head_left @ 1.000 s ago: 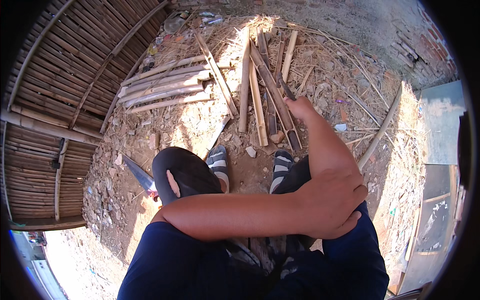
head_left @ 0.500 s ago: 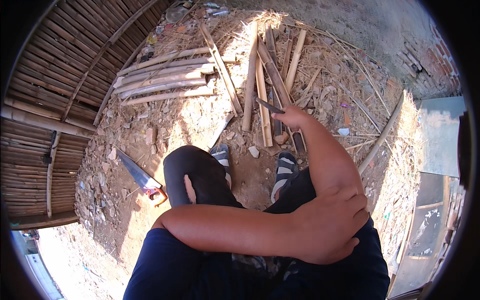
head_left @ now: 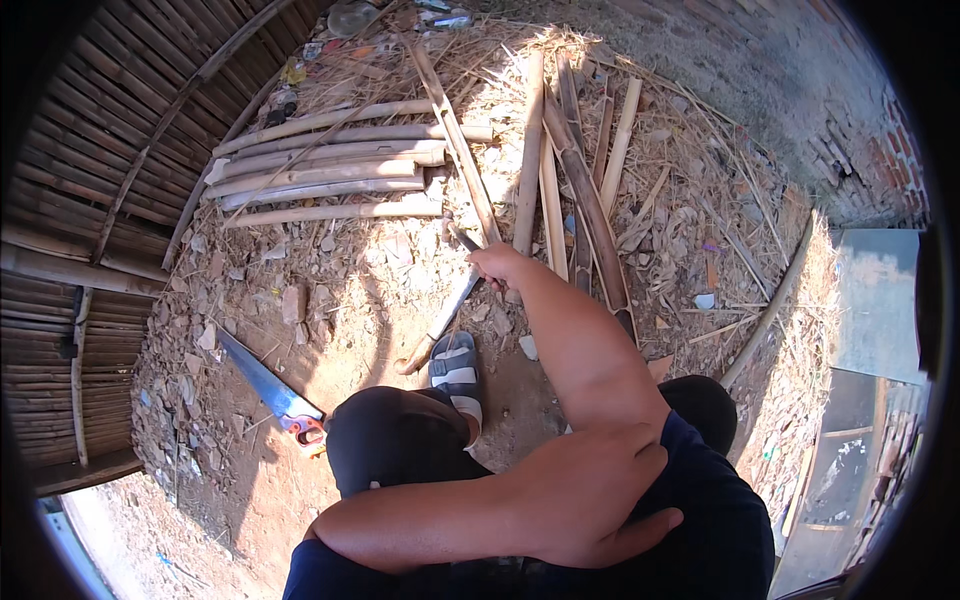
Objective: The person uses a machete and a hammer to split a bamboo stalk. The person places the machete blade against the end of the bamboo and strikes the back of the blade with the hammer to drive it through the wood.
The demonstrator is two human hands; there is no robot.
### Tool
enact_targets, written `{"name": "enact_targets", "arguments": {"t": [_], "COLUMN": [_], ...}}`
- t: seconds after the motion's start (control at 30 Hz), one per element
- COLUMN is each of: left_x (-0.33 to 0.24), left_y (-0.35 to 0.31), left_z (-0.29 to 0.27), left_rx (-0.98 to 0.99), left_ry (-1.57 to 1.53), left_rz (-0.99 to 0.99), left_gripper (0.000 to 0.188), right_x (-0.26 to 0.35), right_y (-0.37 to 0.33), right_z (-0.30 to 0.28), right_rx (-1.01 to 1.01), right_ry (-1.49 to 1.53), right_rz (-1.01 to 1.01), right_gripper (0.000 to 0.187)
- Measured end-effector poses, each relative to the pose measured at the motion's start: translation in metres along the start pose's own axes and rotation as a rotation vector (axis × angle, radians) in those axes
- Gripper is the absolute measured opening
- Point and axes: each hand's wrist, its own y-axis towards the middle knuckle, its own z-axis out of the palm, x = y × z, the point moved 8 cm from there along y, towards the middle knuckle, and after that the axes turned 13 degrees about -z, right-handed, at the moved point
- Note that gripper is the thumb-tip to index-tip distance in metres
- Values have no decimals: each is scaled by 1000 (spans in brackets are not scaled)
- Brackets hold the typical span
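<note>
My right hand [head_left: 497, 265] reaches out over the ground, its fingers closed round a short dark bar-like tool [head_left: 465, 239]; the kind is unclear. Just below that hand lies a long knife [head_left: 449, 312] with a grey blade and a wooden handle, beside my left sandal [head_left: 453, 370]. A split bamboo piece [head_left: 458, 140] slants down to the fingers. Across my body, my left hand [head_left: 610, 495] clasps my right arm near the sleeve, thumb apart and the fingers partly hidden.
Cut bamboo poles [head_left: 330, 165] lie stacked at the far left. More bamboo lengths [head_left: 580, 175] spread ahead. A handsaw [head_left: 265, 380] with a red-orange handle lies at left, near the bamboo wall [head_left: 125, 130]. Rubble and straw cover the ground; a plaster wall [head_left: 740, 80] stands behind.
My right hand has moved left with the dark tool, from the bamboo on the right to above the long knife. My left hand stays on my right arm, now nearer the sleeve.
</note>
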Motion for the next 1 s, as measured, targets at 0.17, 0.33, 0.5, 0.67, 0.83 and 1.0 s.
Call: {"name": "enact_targets", "arguments": {"t": [0.17, 0.33, 0.5, 0.67, 0.83, 1.0], "left_x": [20, 30, 28, 17, 23, 33], "left_y": [4, 5, 8, 12, 21, 32], "left_z": [-46, -26, -34, -33, -30, -27], "left_rx": [-446, -106, -352, -325, -314, -320], "left_ry": [129, 16, 83, 113, 94, 124], "left_rz": [50, -7, 45, 57, 62, 11], "left_gripper": [43, 42, 44, 48, 47, 43], "right_x": [-7, -7, -10, -12, -18, -19], "right_y": [24, 27, 27, 34, 47, 33], "right_z": [-13, -18, -23, -29, -39, -53], "right_rx": [-93, -272, -452, -135, -170, -742], "right_ry": [243, 537, 388, 428, 590, 582], "right_rz": [67, 32, -27, 24, -22, -3], "right_gripper": [36, 37, 40, 41, 30, 40]}}
